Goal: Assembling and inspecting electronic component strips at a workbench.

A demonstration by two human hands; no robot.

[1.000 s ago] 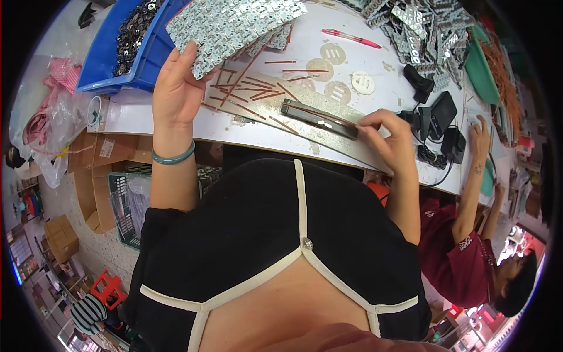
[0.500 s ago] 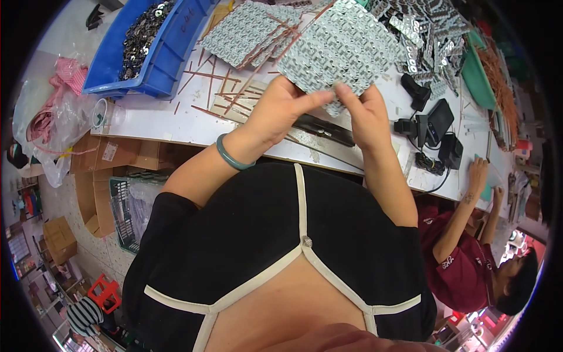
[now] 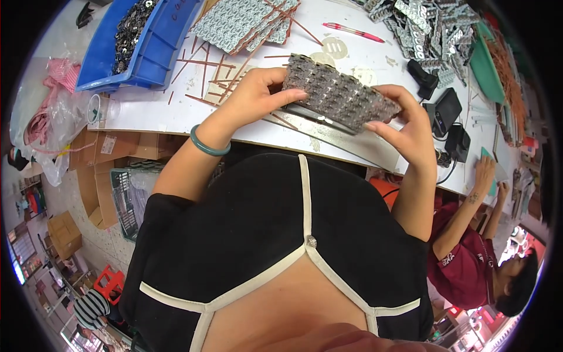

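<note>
A panel of small linked metal pieces [image 3: 340, 95] is held up over the near side of the table, its dark grey face toward me and tilted. My left hand [image 3: 264, 94] grips its left end, thumb on the near face and fingers behind. At the right end my right hand [image 3: 404, 120] pinches it between thumb and fingers. Under the panel lies a long flat metal strip [image 3: 352, 145] along the table edge. Similar panels in pale grey [image 3: 237, 26] are stacked farther back, with thin brown sticks [image 3: 205, 70] scattered beside them.
On the left stands a blue bin [image 3: 149, 58] of small dark parts. A pink pen [image 3: 355, 31] lies at the back. To the right are loose metal strips [image 3: 428, 26], black adapters [image 3: 457, 144] and a green basin [image 3: 487, 64]. A co-worker's hand [image 3: 484, 173] works farther right.
The panel has been turned from its pale face to its dark face and lowered toward me. My hands have moved farther apart, to its two ends. The pen has come into view.
</note>
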